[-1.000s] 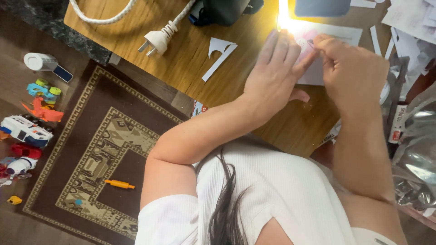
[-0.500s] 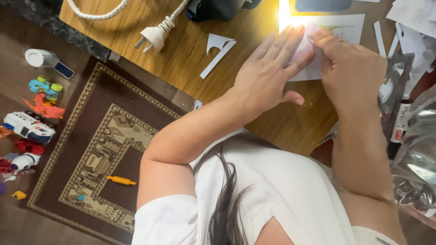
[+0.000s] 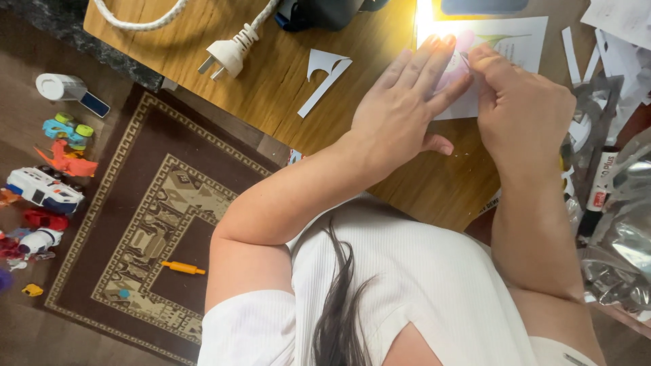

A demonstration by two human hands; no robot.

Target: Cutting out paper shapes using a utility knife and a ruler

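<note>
My left hand [image 3: 400, 112] lies flat on the wooden table [image 3: 271, 81], fingers together, pressing down a white paper sheet [image 3: 505, 44] with a pink and green picture on it. My right hand [image 3: 522, 112] is beside it, fingertips pinched on something small at the paper, just by my left fingertips. What they pinch is hidden by the fingers. Bright light glares on the sheet near both hands.
A white paper offcut [image 3: 325, 71] and a white plug [image 3: 227, 54] with cord lie left of the hands. Paper strips [image 3: 569, 47] and a marker [image 3: 597, 193] sit at the right. Toys [image 3: 47, 190] litter the floor beside a patterned rug [image 3: 156, 224].
Both hands stay on the paper; my left hand has flattened and spread a little further over the sheet. The view has shifted slightly.
</note>
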